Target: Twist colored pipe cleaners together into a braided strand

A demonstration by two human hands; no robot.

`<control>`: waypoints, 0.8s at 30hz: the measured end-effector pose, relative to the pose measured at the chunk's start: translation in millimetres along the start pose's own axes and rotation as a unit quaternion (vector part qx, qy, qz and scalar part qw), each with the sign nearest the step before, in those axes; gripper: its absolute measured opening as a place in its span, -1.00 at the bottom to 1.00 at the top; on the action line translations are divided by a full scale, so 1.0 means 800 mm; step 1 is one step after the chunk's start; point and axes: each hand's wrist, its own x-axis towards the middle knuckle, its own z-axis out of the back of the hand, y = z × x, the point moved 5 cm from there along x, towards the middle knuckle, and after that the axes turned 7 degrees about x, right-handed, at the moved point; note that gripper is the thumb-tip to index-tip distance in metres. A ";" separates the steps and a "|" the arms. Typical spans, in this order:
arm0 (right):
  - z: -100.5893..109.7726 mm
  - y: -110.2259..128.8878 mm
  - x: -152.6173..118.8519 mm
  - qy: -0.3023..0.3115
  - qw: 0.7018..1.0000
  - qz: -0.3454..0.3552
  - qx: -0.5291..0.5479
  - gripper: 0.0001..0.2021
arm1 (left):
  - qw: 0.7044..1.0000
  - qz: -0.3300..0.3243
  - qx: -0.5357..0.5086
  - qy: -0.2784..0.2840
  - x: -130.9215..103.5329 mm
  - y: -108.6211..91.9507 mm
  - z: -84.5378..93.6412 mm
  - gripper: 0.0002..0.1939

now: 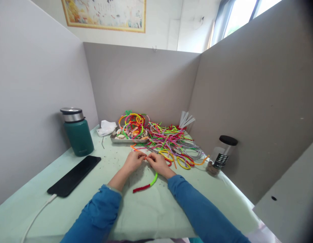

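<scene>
My left hand (133, 161) and my right hand (159, 164) meet over the middle of the table, fingertips pinched together. Between them is a fuzzy pipe cleaner; a small orange-red bit shows at the fingertips, and the rest of the grip is hidden. From under my right hand a red and green pipe cleaner length (142, 188) curves down onto the cloth. Whether it is joined to the bit in my fingers, I cannot tell. Just beyond my hands lie scissors (151, 149), with looped yellow and red pipe cleaners (185, 163) beside the right hand.
A metal tray (128, 141) holds shells and coiled pipe cleaners. Right of it spreads a pile of coloured pipe cleaners (166, 135). A green bottle (79, 136) and a cabled phone (74, 176) are at left, a black-lidded jar (221, 156) at right. Grey partitions (143, 81) enclose the table.
</scene>
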 end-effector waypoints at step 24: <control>-0.001 0.002 -0.001 0.003 1.000 0.006 -0.005 -0.79 | 0.997 0.051 -0.063 -0.015 -0.002 0.006 0.000 -0.88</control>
